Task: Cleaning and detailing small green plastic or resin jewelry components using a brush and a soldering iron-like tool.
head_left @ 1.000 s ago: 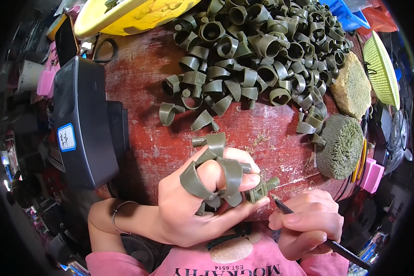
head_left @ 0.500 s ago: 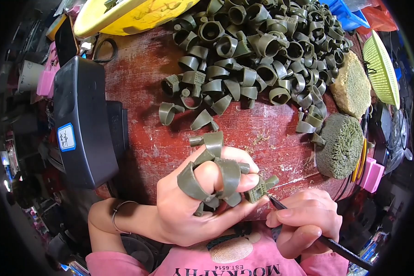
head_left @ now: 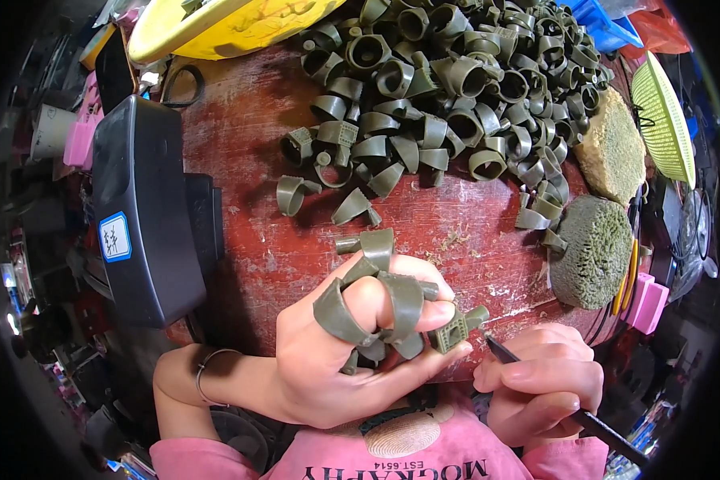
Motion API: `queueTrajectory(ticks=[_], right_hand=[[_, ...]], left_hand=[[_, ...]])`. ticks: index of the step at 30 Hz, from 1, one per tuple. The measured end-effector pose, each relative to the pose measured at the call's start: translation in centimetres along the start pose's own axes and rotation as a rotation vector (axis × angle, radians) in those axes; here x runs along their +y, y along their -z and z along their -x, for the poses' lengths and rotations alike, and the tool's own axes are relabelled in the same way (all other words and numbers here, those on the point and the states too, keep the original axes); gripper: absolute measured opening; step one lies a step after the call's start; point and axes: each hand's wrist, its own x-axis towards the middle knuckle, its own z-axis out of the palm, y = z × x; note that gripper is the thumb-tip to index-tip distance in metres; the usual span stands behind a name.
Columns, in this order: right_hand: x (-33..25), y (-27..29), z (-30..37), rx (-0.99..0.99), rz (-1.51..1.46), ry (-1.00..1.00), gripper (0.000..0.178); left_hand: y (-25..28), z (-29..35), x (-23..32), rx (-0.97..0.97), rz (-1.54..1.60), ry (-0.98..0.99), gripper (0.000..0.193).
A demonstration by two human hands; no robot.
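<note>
My left hand (head_left: 320, 364) is closed around several dark green wax rings. One of these, a wax ring with a square, dotted top (head_left: 450, 334), is pinched at the thumb tip and faces right, its short stub pointing up and to the right. Other wax rings (head_left: 404, 304) loop over and between the bent fingers. My right hand (head_left: 546, 382) grips a thin, dark, knife-like carving tool (head_left: 500, 350). Its pointed tip stands just right of the pinched ring, with a small gap between them. The far end of the tool slants down to the lower right.
A large heap of green wax rings (head_left: 460, 76) covers the far part of the red worn table (head_left: 248, 152). Two rough blocks (head_left: 590, 252) stand at the right. On the left is a black box-shaped device (head_left: 140, 216). A yellow basin (head_left: 240, 32) and a green basket (head_left: 664, 120) sit at the edges.
Both hands have shifted slightly right. The tool's tip has drawn back from the pinched ring, which it met at its lower right edge before.
</note>
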Motion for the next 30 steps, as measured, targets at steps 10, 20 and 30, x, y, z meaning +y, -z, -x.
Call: queueTrajectory(ticks=[10,20,30], right_hand=[[-0.2,0.9,-0.2,-0.167,-0.014,-0.044,0.027],[-0.1,0.2,-0.2,-0.104,0.037,-0.035,0.022],[-0.1,1.2,0.5,-0.105,0.036,-0.075,0.025]], left_hand=[[0.1,-0.1,0.0,-0.013,-0.025,0.000,0.046],[0.0,0.0,0.0,-0.017,-0.037,0.014,0.047],[0.2,-0.4,0.3,-0.006,-0.015,0.001,0.047]])
